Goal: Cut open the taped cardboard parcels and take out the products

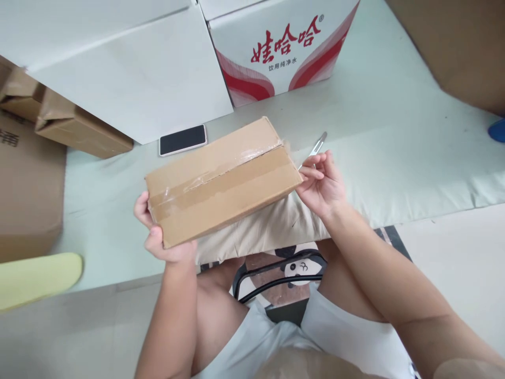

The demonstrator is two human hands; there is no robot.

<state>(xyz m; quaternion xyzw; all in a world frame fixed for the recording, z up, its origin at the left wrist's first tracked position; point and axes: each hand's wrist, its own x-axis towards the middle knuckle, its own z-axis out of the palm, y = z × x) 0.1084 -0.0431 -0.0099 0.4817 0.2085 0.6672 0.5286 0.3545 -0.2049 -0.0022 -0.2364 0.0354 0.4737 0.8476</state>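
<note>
- Cardboard box [221, 184]: hanging over the near edge of the surface [414, 158], its right end lying farther from the wearer than its left (whether the underside is touching the surface, cannot tell). Clear tape [256, 151] running along the top seam.
- Step in hand, by judgement: left side steadying, right side attending to the box's right end.
- Doing it well: gripping firmly without denting the cardboard, bracing the box on the near edge, aiming the tool's tip away from both hands.
- Left hand [173, 253]: closing around the box's left end, thumb pressing by the near corner, fingers wrapping the end face; forearm rising almost straight.
- Right hand [325, 189]: palm turning upward, fingers half curling beside the box's right corner; forearm slanting in from the lower right.
- Metal tool [320, 142]: showing beyond the right fingers; cannot tell whether they are holding it.
- Phone [183, 140]: lying beyond the box, toward the surface's far edge.
</note>
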